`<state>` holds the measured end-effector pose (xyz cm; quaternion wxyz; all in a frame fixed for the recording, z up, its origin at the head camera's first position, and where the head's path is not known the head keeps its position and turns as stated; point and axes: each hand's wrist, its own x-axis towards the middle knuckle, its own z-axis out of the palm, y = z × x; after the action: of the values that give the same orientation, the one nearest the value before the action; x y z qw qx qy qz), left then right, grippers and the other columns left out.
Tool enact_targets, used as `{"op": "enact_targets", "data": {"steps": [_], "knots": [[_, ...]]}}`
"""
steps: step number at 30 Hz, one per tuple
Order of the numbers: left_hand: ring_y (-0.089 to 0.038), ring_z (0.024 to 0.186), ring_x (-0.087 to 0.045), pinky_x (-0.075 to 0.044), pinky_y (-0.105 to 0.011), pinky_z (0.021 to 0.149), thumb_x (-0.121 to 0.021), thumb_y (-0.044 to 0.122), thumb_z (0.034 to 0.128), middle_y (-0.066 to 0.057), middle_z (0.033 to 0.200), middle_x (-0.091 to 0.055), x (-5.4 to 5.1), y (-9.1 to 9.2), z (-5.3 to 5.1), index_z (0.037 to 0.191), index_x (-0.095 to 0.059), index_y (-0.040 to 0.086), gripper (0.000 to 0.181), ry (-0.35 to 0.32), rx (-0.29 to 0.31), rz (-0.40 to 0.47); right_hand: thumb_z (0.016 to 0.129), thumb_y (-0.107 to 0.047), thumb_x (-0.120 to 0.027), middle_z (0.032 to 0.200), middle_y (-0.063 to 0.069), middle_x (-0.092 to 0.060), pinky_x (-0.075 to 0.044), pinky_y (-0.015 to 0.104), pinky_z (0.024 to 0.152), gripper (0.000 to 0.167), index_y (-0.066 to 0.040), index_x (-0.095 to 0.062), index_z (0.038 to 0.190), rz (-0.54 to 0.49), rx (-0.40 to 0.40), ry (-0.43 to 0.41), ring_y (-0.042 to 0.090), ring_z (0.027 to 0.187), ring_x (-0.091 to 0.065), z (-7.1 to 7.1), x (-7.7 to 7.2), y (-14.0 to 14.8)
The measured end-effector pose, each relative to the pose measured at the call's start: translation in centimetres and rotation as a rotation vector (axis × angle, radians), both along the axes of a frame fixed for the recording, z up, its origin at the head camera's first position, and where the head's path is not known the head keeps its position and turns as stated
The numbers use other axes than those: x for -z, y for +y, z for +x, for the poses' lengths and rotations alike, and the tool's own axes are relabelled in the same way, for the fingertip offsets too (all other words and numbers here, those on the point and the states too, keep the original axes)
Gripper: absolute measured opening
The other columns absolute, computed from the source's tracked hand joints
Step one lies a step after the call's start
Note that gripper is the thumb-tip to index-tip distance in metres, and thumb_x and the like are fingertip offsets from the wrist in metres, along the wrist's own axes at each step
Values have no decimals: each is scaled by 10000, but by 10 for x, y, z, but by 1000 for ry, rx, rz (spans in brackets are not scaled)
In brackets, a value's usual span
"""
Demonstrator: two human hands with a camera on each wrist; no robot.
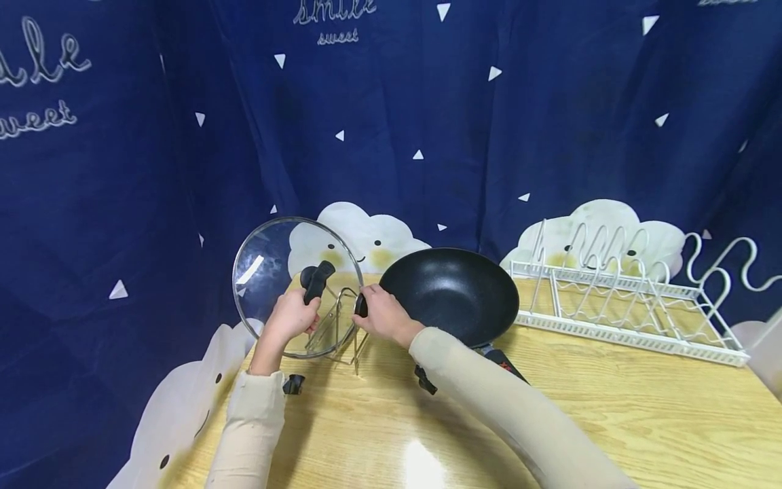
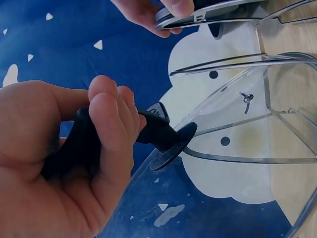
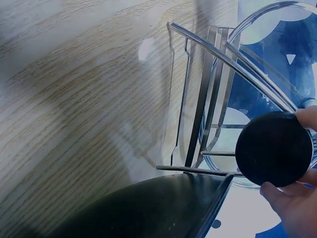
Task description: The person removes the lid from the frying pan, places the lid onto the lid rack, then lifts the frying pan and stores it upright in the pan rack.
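A large clear glass lid (image 1: 265, 272) with a metal rim stands steeply in a small wire rack (image 1: 338, 322). My left hand (image 1: 292, 316) grips its black handle (image 1: 319, 282), fingers curled round it in the left wrist view, where the handle's round base (image 2: 173, 148) meets the glass. At the rack's right side, my right hand (image 1: 385, 312) pinches a black round disc (image 3: 273, 148) by its edge, thumb and fingers on opposite sides. Whether the disc belongs to the rack I cannot tell. A black wok (image 1: 449, 295) sits just right of the right hand.
The wok's black handle (image 1: 506, 363) points toward the front right, partly behind the right sleeve (image 1: 489, 407). A white wire dish rack (image 1: 623, 299) stands at the right on the wooden table (image 1: 611, 407). A dark blue curtain (image 1: 397, 102) hangs behind.
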<state>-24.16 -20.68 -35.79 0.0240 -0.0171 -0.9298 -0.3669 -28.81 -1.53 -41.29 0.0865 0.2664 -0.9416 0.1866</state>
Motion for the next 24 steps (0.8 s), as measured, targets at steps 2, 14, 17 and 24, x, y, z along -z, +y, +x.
{"op": "enact_targets", "data": {"steps": [2,14,17,24], "knots": [[-148,481,-616,-523,-277,498,-471,159,965,-63,606,-628,0,0,0,893,-540,-18,202,-1,-3,-7,876,-398,-644,1265,150,-521,-466,389,918,591,-9,-494,1296,-8,4,-7,282,1098,-563,0,1,-1],[-191,505,-628,-504,-283,535,-457,164,963,-51,585,-619,-2,0,0,886,-544,-4,204,-3,-22,-31,890,-347,-627,1271,173,-496,-469,389,908,588,20,-463,1318,-44,7,-35,296,1089,-560,-1,2,-5],[-226,526,-640,-485,-291,558,-446,165,958,-52,571,-619,-1,0,-1,868,-546,10,206,7,-26,-62,895,-348,-618,1287,170,-486,-467,387,913,594,12,-449,1336,-47,13,-40,298,1092,-561,-2,2,-5],[-169,507,-615,-473,-310,589,-437,204,954,-29,569,-619,1,2,-3,877,-557,34,222,-3,-40,-97,910,-355,-601,1304,165,-473,-473,374,906,598,-5,-421,1361,-25,25,-56,286,1083,-569,-3,2,-5]]}}
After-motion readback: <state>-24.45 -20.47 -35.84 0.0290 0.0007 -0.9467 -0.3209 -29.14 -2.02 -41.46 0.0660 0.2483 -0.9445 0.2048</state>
